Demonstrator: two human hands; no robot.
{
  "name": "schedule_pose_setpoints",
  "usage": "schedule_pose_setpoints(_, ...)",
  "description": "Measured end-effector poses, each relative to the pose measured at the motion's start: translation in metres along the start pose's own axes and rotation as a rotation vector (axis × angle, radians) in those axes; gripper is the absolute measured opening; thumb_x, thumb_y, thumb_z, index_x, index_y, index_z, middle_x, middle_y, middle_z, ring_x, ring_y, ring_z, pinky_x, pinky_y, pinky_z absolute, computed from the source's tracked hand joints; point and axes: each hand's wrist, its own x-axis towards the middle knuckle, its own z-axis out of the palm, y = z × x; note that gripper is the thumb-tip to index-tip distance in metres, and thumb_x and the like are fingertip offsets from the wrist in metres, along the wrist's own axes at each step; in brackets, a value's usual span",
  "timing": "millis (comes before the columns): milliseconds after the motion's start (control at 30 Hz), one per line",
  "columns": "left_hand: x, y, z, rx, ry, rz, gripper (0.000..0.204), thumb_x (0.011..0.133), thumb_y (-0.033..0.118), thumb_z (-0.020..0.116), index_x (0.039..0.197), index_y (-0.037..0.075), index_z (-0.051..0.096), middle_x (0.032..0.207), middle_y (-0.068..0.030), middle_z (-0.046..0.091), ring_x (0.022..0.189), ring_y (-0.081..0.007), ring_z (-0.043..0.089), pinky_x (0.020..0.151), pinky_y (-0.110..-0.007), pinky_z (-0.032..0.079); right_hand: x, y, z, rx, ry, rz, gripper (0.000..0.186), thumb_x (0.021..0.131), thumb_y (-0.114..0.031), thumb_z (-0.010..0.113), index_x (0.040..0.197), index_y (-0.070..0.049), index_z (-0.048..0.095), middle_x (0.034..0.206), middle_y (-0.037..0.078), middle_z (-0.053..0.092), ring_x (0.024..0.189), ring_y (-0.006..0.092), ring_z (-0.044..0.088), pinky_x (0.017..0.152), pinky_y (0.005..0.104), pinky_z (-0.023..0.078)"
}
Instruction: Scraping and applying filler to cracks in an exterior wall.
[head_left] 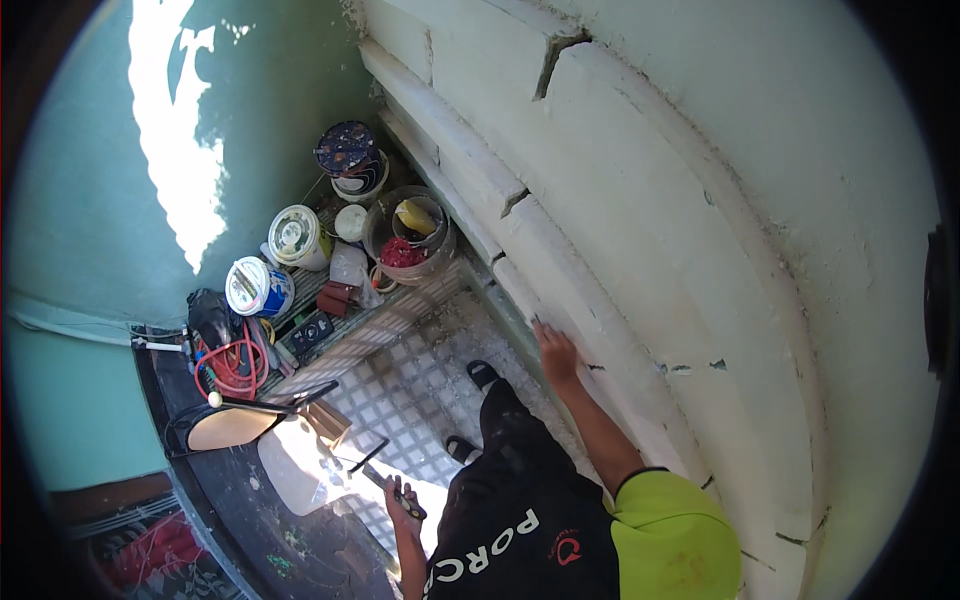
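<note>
My left hand [404, 507] is closed around the handle of a wide-bladed putty knife [376, 474], held low beside my leg. The blade shows nearly edge-on as a dark bar. My right arm reaches forward to the stepped white wall moulding [600, 270]. There my right hand [557, 352] rests with its fingers stretched along a lower ledge. I see nothing held in it. Dark cracks and small chipped gaps mark the moulding, one of them a gap [596, 367] just beside this hand.
Along the far side stand a lidded white bucket [300, 238], a blue-and-white bucket [258, 287], a dark-lidded bucket [347, 150] and a large tub [412, 272] holding a red cloth. A red hose [232, 368] lies coiled at left. Below me is a tiled floor [410, 370].
</note>
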Motion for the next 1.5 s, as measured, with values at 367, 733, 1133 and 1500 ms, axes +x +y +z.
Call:
schedule_pose_setpoints(367,-0.009,-0.007,-0.021,-0.062,0.021,0.087,0.043,0.090,0.023,0.063,0.129,0.011,0.048,0.112,-0.0024,0.053,0.077,-0.0132,0.051,0.056,-0.022,0.043,-0.065,0.028,-0.027,0.019,0.022,-0.046,0.044,0.083,-0.007,0.054,0.127,-0.010,0.060,0.110,0.009,0.068,0.089,0.0213,0.067,0.075,0.0332,0.055)
schedule_pose_setpoints(733,-0.014,0.017,0.020,0.115,-0.103,0.082,0.043,0.092,0.021,0.063,0.130,0.008,0.046,0.113,-0.0020,0.053,0.081,-0.0113,0.049,0.058,-0.021,0.041,-0.033,0.019,-0.012,-0.025,0.021,-0.004,0.044,0.082,-0.007,0.053,0.125,-0.009,0.062,0.107,0.008,0.069,0.086,0.0213,0.066,0.073,0.0329,0.054)
schedule_pose_setpoints(1133,0.000,-0.002,-0.014,0.277,-0.178,-0.034,0.043,0.092,0.021,0.064,0.129,0.008,0.047,0.115,-0.0025,0.053,0.086,-0.0127,0.052,0.059,-0.020,0.042,-0.327,0.089,-0.109,-0.041,-0.118,0.221,0.047,0.081,0.000,0.053,0.127,-0.009,0.061,0.111,0.012,0.068,0.091,0.0251,0.066,0.076,0.0384,0.055)
schedule_pose_setpoints(1500,-0.002,-0.002,-0.023,0.176,-0.190,-0.020,0.040,0.090,0.021,0.065,0.125,0.007,0.050,0.106,-0.0022,0.055,0.077,-0.0123,0.053,0.057,-0.022,0.042,-0.254,0.066,-0.093,-0.040,0.182,0.210,0.034,0.085,-0.002,0.055,0.116,-0.009,0.067,0.099,0.010,0.072,0.082,0.0236,0.069,0.071,0.0349,0.056)
